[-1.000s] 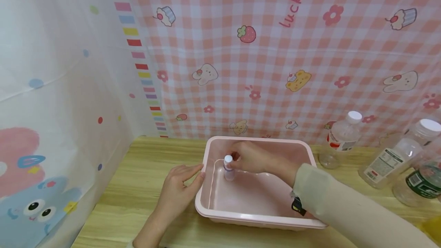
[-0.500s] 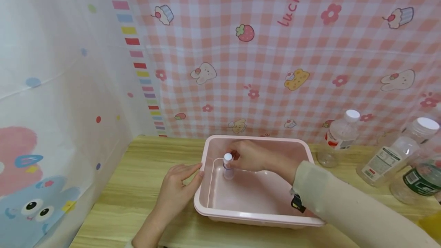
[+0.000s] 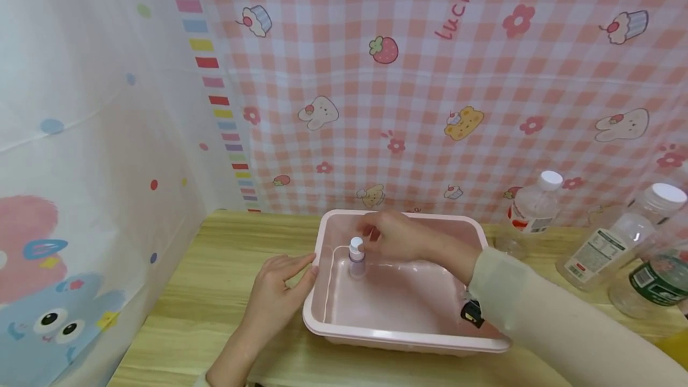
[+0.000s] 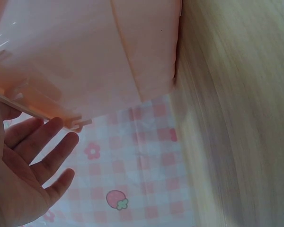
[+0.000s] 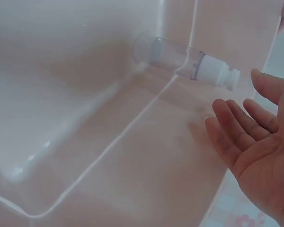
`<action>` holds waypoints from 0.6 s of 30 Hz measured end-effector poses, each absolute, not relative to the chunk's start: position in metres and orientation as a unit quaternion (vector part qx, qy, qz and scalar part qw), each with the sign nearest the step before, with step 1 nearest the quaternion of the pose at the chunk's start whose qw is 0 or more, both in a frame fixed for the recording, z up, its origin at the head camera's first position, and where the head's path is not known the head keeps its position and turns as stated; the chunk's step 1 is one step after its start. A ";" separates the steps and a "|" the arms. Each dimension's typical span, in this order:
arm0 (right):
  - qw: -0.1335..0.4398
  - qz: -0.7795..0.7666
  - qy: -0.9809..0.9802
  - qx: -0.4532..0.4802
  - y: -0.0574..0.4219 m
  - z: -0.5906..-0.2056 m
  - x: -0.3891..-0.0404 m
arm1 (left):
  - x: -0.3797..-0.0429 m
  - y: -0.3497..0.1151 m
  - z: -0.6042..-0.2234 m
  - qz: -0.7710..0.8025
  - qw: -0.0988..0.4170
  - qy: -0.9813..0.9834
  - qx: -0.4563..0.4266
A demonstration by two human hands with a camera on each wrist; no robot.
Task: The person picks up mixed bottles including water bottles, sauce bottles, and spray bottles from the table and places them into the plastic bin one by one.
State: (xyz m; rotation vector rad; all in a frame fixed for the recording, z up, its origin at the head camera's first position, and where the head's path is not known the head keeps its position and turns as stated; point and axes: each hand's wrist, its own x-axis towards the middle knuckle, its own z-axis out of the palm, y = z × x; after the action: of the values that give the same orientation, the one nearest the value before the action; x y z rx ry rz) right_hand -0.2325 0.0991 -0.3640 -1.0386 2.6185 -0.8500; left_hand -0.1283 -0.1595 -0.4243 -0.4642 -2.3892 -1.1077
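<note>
Nearest, the left hand (image 3: 285, 288) is at the left rim of a pink tub (image 3: 398, 335) on the wood-grain desk (image 3: 231, 261). Its fingers are loosely extended, the fingertips touching the rim from outside; nothing is grasped. If those fingertips pressed harder, the tub could slide and rock its contents.

The right sleeve (image 3: 559, 315) crosses the tub's right side, with a dark object (image 3: 472, 312) at the wrist. Hazard noted: were either to catch the rim on the way out, the tub could be dragged.

Inside the tub, a small clear bottle (image 3: 357, 267) with a white cap (image 3: 356, 246) stands upright near the left wall. The right hand (image 3: 398, 236) hangs just beside the cap. Its fingers are released and spread; the right wrist view shows a gap between thumb and cap. Principal risk, in judgement: the bottle is narrow and unsupported by either hand, so a brush of the fingers against the cap could topple it.

To the right, three larger plastic bottles (image 3: 537, 208) (image 3: 602, 258) (image 3: 661, 279) stand on the desk. They look light; a wide swing of the right arm could upset them. A checked cloth (image 3: 344, 82) hangs behind.
</note>
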 end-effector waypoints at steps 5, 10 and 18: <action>0.064 -0.271 0.890 -0.361 0.105 -0.352 -0.227 | -0.128 -0.159 -0.423 -0.402 0.236 -0.868 -0.170; 0.047 -0.285 0.892 -0.349 0.113 -0.341 -0.223 | -0.129 -0.159 -0.424 -0.399 0.239 -0.869 -0.171; 0.042 -0.344 0.881 -0.324 0.129 -0.325 -0.214 | -0.127 -0.158 -0.424 -0.400 0.236 -0.871 -0.159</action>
State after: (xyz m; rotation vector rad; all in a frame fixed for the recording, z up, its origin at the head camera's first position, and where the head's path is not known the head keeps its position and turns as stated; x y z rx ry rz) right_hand -0.2137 0.1286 -0.3254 -0.9908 2.6952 -1.0520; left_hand -0.1273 -0.1576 -0.4242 -0.4351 -2.3896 -1.0986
